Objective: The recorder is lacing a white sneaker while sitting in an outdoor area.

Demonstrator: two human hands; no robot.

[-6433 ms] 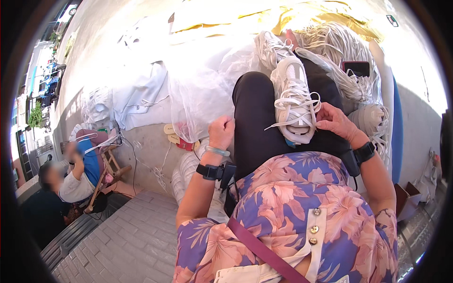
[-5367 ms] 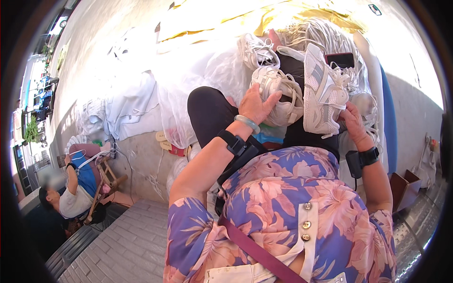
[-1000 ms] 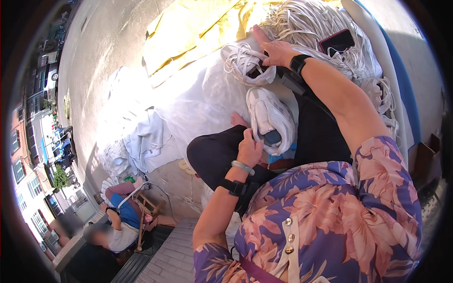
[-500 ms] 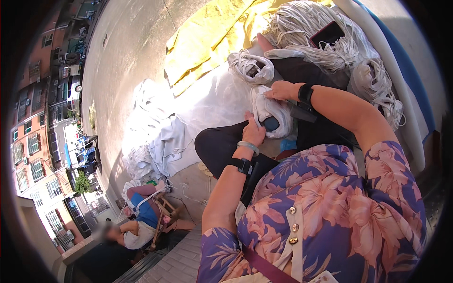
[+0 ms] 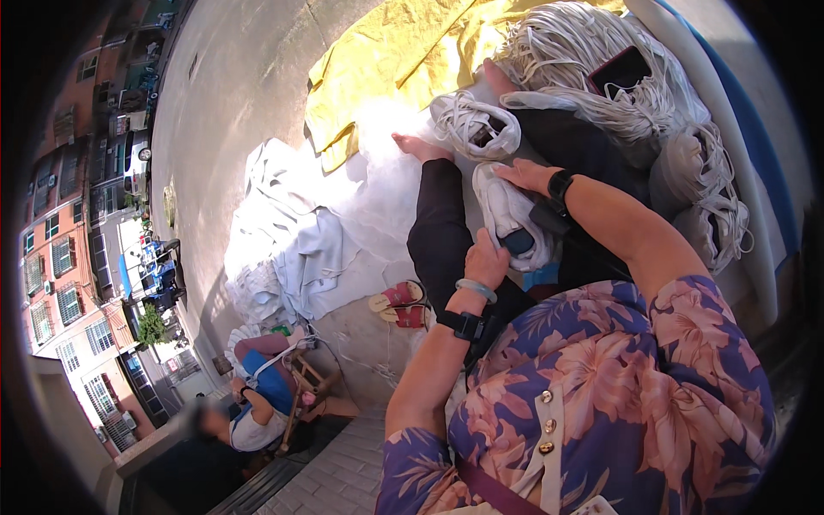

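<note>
An elongated white bundle (image 5: 506, 206) lies across my lap, with a dark blue oval patch at its near end. Its exact kind I cannot make out. My left hand (image 5: 487, 260) is closed on its near left edge, thumb pointing up. At the far end, the fingers of my right hand (image 5: 530, 176) grip the bundle's rim; the fingertips are partly hidden. Just beyond it sits a loose coil of white cord (image 5: 474, 124) with a dark middle.
A large heap of white cord (image 5: 558, 43) bears a dark phone (image 5: 620, 70) at the far right. More cord coils (image 5: 717, 223) lie near my right elbow. White cloth (image 5: 292, 223), a yellow sheet (image 5: 369, 77) and red sandals (image 5: 402, 305) lie leftward. Another person (image 5: 257, 421) sits lower left.
My left leg has stretched out forward, showing its bare foot and uncovering the red sandals. Both hands and the white bundle appear slightly further right and lower in view.
</note>
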